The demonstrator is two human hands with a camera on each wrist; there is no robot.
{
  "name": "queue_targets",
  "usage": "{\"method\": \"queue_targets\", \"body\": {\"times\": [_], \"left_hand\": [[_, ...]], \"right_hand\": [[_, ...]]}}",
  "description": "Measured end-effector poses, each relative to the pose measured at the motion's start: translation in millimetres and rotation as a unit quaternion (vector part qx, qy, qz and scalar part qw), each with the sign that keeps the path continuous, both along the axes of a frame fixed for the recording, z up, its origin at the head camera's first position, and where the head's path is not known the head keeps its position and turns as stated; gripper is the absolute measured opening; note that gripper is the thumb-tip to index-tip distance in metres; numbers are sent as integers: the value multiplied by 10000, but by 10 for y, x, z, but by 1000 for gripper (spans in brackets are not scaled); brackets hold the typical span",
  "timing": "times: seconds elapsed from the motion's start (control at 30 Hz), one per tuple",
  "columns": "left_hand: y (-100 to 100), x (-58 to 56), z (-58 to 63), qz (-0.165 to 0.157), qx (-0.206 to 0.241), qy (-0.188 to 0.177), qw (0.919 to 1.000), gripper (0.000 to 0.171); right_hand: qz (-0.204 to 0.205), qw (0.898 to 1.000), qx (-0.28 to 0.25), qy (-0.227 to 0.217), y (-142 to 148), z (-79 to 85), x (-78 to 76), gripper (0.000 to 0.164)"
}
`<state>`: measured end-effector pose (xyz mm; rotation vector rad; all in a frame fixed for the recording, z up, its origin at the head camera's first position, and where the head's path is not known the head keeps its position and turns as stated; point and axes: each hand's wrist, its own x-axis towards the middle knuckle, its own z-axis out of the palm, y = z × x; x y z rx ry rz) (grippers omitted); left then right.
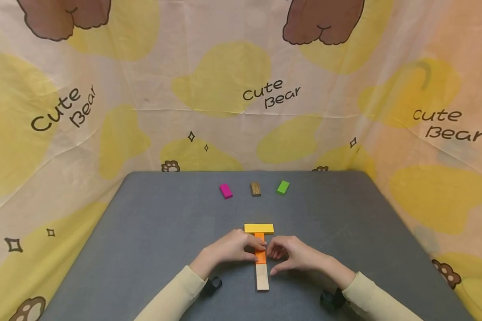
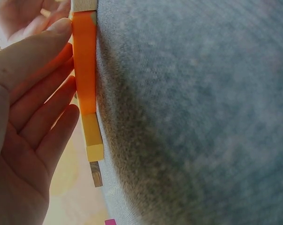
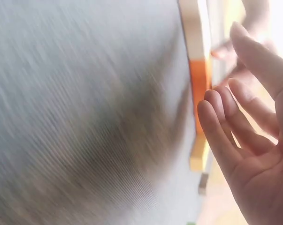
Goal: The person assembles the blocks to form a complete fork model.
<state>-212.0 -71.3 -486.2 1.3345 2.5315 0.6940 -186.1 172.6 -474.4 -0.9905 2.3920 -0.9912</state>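
An orange block (image 1: 262,257) lies lengthwise on the table between both hands. Its far end meets a yellow block (image 1: 259,228) laid crosswise, and a pale wooden block (image 1: 262,277) continues the line at the near end. My left hand (image 1: 238,246) rests its thumb and fingertips on the orange block from the left, hiding part of it. In the left wrist view those fingers (image 2: 59,126) are nearly straight along the orange face. Just right of the row, my right hand (image 1: 295,255) is loosely curled and holds nothing, its fingertips close beside the orange block.
Farther back on the grey table (image 1: 176,205) lie a magenta block (image 1: 226,191), a brown wood-grained block (image 1: 255,189) and a green block (image 1: 283,187). A patterned cloth (image 1: 221,80) hangs behind the table and along both sides. Each wrist wears a black strap.
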Motion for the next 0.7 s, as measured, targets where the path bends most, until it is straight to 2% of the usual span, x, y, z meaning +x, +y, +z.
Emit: {"method": "queue_targets", "body": {"times": [0.33, 0.5, 0.7], "left_hand": [[-2, -22, 16, -98, -45, 40, 9999, 34], [-6, -3, 31, -114, -27, -13, 9999, 34], [-16, 8, 22, -160, -3, 76, 9998, 33]], "right_hand": [[-653, 9935, 183, 910, 95, 193, -435, 44], [-872, 9886, 176, 1217, 135, 189, -689, 43], [-1385, 9808, 192, 1361, 222, 155, -974, 50]]}}
